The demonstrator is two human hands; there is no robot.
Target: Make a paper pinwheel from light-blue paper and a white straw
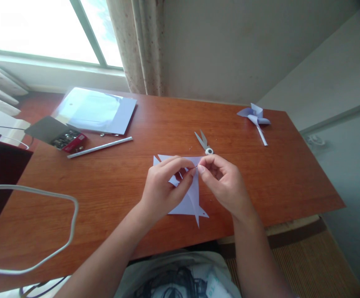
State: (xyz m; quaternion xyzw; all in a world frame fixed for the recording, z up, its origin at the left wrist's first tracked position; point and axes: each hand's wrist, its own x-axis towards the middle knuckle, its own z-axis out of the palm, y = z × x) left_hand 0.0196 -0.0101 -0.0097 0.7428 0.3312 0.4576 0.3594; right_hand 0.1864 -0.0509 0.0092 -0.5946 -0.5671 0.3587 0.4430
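My left hand [167, 176] is closed in a pinch over a cut sheet of pale lilac paper [184, 205]. Facing it, my right hand [222, 178] also pinches, and the fingertips of both hands almost meet. A thin, dark, pin-like piece [196, 167] shows between them, too small to name surely. The paper lies on the table with slit corners, pointed flaps and a small hole near its lower right tip. My hands hide its upper middle. Just beyond my right hand lie open scissors [205, 142], their handles mostly covered.
A finished paper pinwheel [256, 116] lies at the back right of the wooden table [276, 174]. At left are an open box of small metal pieces [65, 138], a rolled paper stick [101, 147] and a plastic sleeve of paper [96, 109]. A white cable [73, 223] loops at front left.
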